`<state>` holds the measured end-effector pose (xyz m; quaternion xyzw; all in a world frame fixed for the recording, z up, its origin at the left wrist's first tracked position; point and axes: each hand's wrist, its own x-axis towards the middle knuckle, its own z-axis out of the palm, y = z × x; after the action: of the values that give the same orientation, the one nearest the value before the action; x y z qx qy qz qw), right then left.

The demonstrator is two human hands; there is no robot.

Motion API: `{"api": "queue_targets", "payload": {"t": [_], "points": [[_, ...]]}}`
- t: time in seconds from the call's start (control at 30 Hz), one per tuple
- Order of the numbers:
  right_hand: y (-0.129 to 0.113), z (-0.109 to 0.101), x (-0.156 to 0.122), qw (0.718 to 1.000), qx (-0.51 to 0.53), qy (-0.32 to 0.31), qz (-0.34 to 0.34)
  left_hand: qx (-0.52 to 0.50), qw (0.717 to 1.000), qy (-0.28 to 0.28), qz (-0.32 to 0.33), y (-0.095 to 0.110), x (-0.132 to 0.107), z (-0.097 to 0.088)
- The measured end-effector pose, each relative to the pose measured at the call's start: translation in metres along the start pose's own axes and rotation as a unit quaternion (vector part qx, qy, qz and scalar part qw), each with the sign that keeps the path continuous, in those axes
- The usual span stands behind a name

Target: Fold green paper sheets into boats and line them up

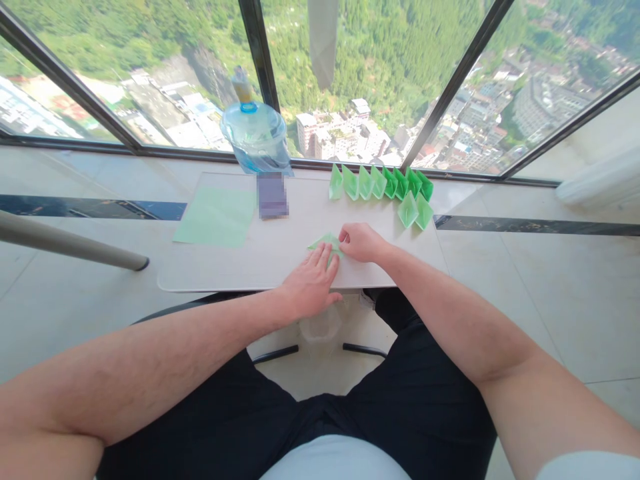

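Observation:
A partly folded light green paper (324, 241) lies near the front of a small pale table (280, 267). My left hand (313, 283) rests flat on it, fingers stretched out and pressing the paper down. My right hand (361, 242) is curled into a loose fist beside it, its fingertips pressing on the paper's right edge. Most of the folded paper is hidden under both hands.
Several folded green paper boats (380, 183) stand in a row at the table's back right, two more (415, 211) just in front. A stack of flat green sheets (216, 215) lies at the left, a blurred dark card (273, 195) beside it. A water jug (256, 137) stands by the window.

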<state>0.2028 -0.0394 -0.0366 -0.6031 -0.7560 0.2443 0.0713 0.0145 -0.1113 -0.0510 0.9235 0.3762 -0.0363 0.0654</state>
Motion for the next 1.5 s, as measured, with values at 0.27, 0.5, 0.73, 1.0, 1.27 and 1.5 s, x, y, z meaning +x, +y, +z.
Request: {"api": "queue_targets", "payload": {"t": [0.27,0.5,0.73,1.0,1.27,1.5], "points": [[-0.002,0.0,0.008,1.0,0.008,0.006,0.014,0.005,1.0,0.004,0.01,0.003,0.005,-0.005],[-0.013,0.002,0.034,0.998,0.024,0.011,-0.061,-0.004,1.0,0.016,-0.002,0.004,0.006,-0.002],[-0.01,0.005,0.043,0.998,-0.003,-0.015,-0.069,-0.008,1.0,0.016,0.003,0.003,0.006,-0.002],[-0.013,0.005,0.039,0.998,-0.024,-0.012,-0.056,0.007,1.0,0.017,0.015,0.005,0.006,-0.002],[-0.015,0.004,0.039,0.998,-0.037,-0.016,-0.051,-0.019,1.0,0.003,-0.007,0.003,0.007,-0.003],[-0.016,0.004,0.039,0.997,-0.047,-0.018,-0.051,-0.03,0.999,-0.022,-0.012,0.0,0.009,-0.003]]}}
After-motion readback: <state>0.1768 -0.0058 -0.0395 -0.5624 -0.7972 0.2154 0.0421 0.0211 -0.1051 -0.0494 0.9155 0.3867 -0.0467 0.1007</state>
